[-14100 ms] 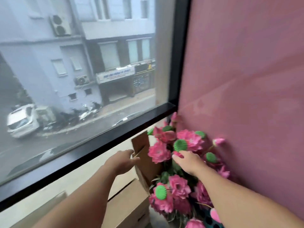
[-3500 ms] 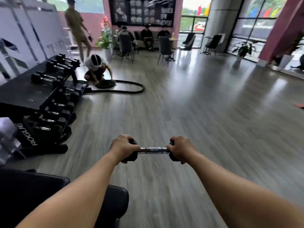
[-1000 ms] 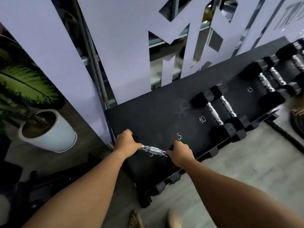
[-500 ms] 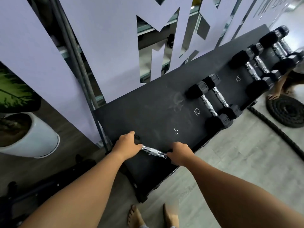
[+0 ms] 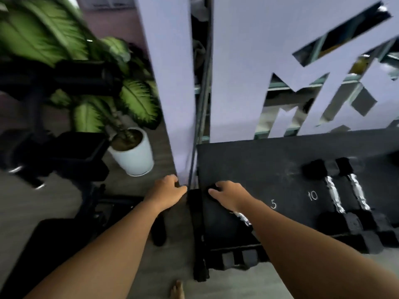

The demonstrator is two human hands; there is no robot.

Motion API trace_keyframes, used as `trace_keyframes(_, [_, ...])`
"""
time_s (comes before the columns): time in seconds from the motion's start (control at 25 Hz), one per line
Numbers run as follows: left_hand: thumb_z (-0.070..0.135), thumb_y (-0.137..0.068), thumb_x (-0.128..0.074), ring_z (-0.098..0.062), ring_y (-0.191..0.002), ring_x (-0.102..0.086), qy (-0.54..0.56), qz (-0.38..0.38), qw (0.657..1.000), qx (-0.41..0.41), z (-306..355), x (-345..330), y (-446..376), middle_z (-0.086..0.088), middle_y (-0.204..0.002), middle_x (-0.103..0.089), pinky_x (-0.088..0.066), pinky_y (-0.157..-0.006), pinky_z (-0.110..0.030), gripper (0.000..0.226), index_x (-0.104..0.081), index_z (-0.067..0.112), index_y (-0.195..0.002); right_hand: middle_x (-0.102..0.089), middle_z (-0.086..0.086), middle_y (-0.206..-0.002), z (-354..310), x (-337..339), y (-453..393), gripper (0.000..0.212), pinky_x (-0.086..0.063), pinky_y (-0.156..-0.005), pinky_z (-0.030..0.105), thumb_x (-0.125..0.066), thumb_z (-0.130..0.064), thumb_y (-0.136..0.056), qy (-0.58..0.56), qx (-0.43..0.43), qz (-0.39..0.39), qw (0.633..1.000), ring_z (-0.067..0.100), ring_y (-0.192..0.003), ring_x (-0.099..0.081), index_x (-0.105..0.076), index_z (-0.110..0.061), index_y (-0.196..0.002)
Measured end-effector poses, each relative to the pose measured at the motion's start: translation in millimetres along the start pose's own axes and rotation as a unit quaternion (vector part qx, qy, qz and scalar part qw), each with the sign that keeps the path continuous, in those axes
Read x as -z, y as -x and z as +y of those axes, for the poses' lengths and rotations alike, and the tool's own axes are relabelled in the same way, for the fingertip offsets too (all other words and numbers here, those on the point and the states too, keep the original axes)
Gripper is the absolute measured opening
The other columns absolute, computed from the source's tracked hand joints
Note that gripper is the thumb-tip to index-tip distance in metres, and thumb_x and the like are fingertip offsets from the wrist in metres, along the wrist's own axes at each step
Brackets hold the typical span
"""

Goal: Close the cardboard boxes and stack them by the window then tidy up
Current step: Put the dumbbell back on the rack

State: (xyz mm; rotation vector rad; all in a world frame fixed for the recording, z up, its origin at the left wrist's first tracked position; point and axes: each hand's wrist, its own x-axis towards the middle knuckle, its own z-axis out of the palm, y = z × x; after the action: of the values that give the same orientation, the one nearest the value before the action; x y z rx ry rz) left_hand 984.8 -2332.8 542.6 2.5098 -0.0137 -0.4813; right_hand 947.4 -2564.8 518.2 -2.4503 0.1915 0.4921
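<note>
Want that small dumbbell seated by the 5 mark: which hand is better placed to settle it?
Right. The right hand lies over the small dumbbell on the rack, beside the 5 mark. The left hand hangs off the rack's end, by the purple panel.

A single wide-angle camera, worn on the head, looks steeply down and forward over both forearms from close above. It faces the left end of a black dumbbell rack [image 5: 280,160] set against a pale cut-out wall panel [image 5: 237,61], with a potted plant [image 5: 131,156] at the left edge. The edges are smeared, perhaps from head motion. A bare foot [image 5: 177,291] shows at the bottom.
</note>
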Motion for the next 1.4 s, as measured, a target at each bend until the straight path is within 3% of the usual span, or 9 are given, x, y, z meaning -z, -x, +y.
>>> trace_keyframes(0.12, [0.061,-0.077,-0.053,-0.024,-0.114,-0.060,0.038,0.074,0.993,0.080,-55.8,40.4,74.4,-0.001,-0.124,-0.064,-0.047,-0.089,-0.033,0.060,-0.061,0.023,-0.121,-0.058,0.007,-0.140,-68.7,-24.0,11.1,0.066,-0.043,-0.089,0.034,-0.049,-0.064,-0.094,0.044,0.080,-0.067,0.994,0.032,-0.124,-0.055,-0.055,-0.017,-0.140])
trace_keyframes(0.24, [0.069,-0.072,-0.050,-0.023,-0.098,-0.065,0.070,0.150,0.974,0.152,-120.6,72.8,163.0,-0.003,-0.107,-0.070,-0.053,-0.088,-0.036,0.060,-0.066,0.023,-0.107,-0.061,0.007,-0.134,-146.4,-70.0,39.5,0.060,-0.043,-0.093,0.034,-0.048,-0.065,-0.094,0.096,0.174,-0.116,0.973,0.033,-0.125,-0.055,-0.062,-0.018,-0.129])
trace_keyframes(0.32, [0.065,-0.082,-0.054,-0.025,-0.104,-0.064,0.088,0.192,0.958,0.193,-160.5,83.8,220.0,-0.006,-0.113,-0.069,-0.052,-0.093,-0.038,0.061,-0.065,0.019,-0.121,-0.063,0.006,-0.131,-189.5,-102.2,63.9,0.058,-0.041,-0.089,0.033,-0.045,-0.067,-0.094,0.132,0.226,-0.142,0.955,0.031,-0.123,-0.056,-0.064,-0.022,-0.125])
trace_keyframes(0.48, [0.060,-0.094,-0.052,-0.019,-0.090,-0.061,0.124,0.276,0.913,0.275,-251.6,98.0,374.5,-0.011,-0.120,-0.065,-0.051,-0.079,-0.033,0.062,-0.057,0.010,-0.130,-0.039,0.002,-0.158,-285.1,-190.1,155.8,0.074,-0.033,-0.109,0.035,-0.043,-0.069,-0.094,0.159,0.337,-0.209,0.904,0.027,-0.143,-0.039,-0.042,-0.024,-0.153])
trace_keyframes(0.6, [0.062,-0.094,-0.050,-0.025,-0.110,-0.058,0.146,0.325,0.871,0.339,-310.7,89.5,500.9,-0.008,-0.131,-0.058,-0.046,-0.090,-0.035,0.063,-0.054,0.015,-0.135,-0.031,-0.001,-0.162,-340.8,-265.4,244.0,0.077,-0.033,-0.111,0.038,-0.045,-0.069,-0.094,0.162,0.382,-0.286,0.864,0.026,-0.146,-0.034,-0.033,-0.025,-0.156])
trace_keyframes(0.8, [0.059,-0.094,-0.050,-0.031,-0.107,-0.062,0.149,0.358,0.807,0.445,-383.5,61.7,706.9,-0.014,-0.122,-0.064,-0.050,-0.093,-0.040,0.056,-0.059,0.014,-0.125,-0.044,0.007,-0.155,-401.8,-390.1,408.1,0.071,-0.036,-0.110,0.038,-0.046,-0.064,-0.097,0.194,0.457,-0.343,0.798,0.028,-0.139,-0.044,-0.046,-0.015,-0.149])
trace_keyframes(1.0, [0.063,-0.094,-0.047,-0.030,-0.111,-0.060,0.153,0.381,0.738,0.536,-437.1,43.3,856.1,-0.013,-0.128,-0.061,-0.049,-0.091,-0.039,0.063,-0.058,0.014,-0.132,-0.038,0.002,-0.159,-445.8,-488.2,534.5,0.072,-0.030,-0.114,0.038,-0.045,-0.063,-0.097,0.226,0.508,-0.378,0.740,0.024,-0.144,-0.038,-0.038,-0.019,-0.154])
trace_keyframes(1.16, [0.064,-0.094,-0.046,-0.028,-0.112,-0.060,0.162,0.384,0.708,0.570,-490.5,44.6,925.6,-0.011,-0.129,-0.061,-0.047,-0.088,-0.036,0.063,-0.058,0.015,-0.131,-0.038,0.002,-0.159,-490.9,-564.6,589.1,0.072,-0.029,-0.113,0.031,-0.046,-0.062,-0.097,0.271,0.544,-0.375,0.700,0.023,-0.145,-0.037,-0.040,-0.018,-0.153])
trace_keyframes(1.4, [0.063,-0.095,-0.044,-0.027,-0.116,-0.058,0.164,0.380,0.690,0.594,-580.0,96.2,970.0,-0.010,-0.133,-0.059,-0.047,-0.093,-0.036,0.063,-0.055,0.017,-0.137,-0.038,0.002,-0.159,-584.6,-666.4,613.2,0.075,-0.031,-0.114,0.034,-0.049,-0.064,-0.095,0.281,0.543,-0.397,0.685,0.023,-0.145,-0.037,-0.038,-0.019,-0.154])
